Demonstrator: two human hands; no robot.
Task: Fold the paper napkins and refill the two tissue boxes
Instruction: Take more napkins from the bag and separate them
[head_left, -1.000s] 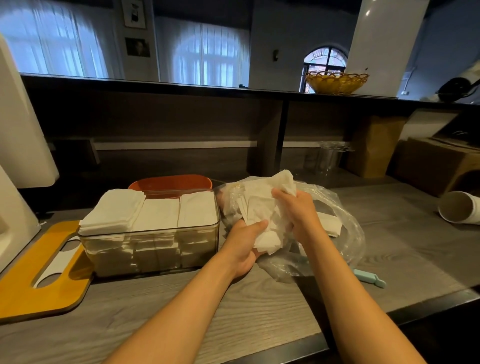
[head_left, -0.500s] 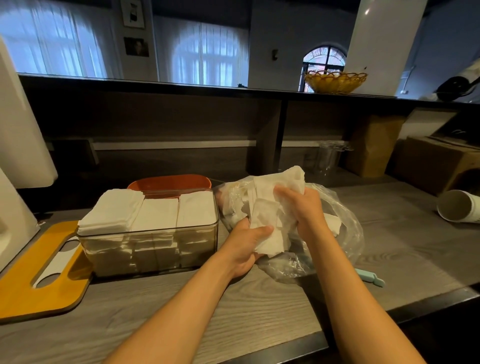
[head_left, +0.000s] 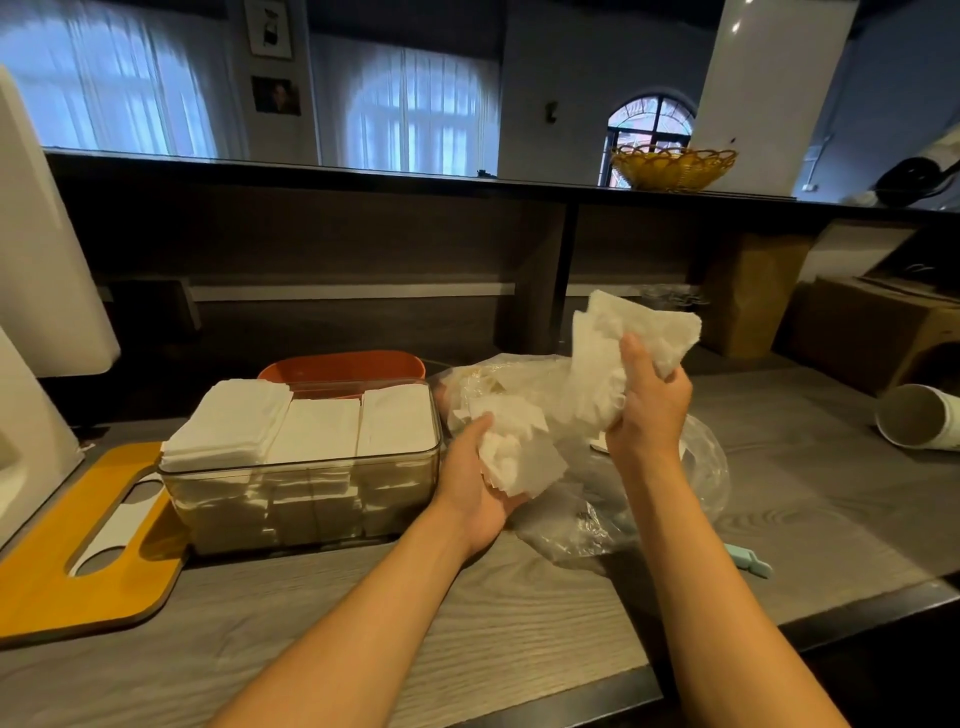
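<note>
A clear tissue box (head_left: 301, 499) stands on the grey counter, filled with three rows of folded white napkins. Behind it sits an orange tissue box (head_left: 343, 366), mostly hidden. Right of the boxes lies a crumpled clear plastic bag (head_left: 582, 519). My left hand (head_left: 470, 488) grips a bunch of loose white napkins (head_left: 519, 452) just above the bag. My right hand (head_left: 649, 400) holds a second bunch of napkins (head_left: 618, 338), lifted higher and to the right of the first.
A yellow wooden lid (head_left: 67, 566) lies left of the clear box. A pale blue clip (head_left: 753, 564) rests near the counter's front edge. A white paper cup (head_left: 919, 423) lies on its side at far right. Brown cardboard boxes (head_left: 878, 338) stand behind it.
My right hand has pulled its bunch of napkins up and to the right, away from the bunch in my left hand. My left hand has stayed by the bag.
</note>
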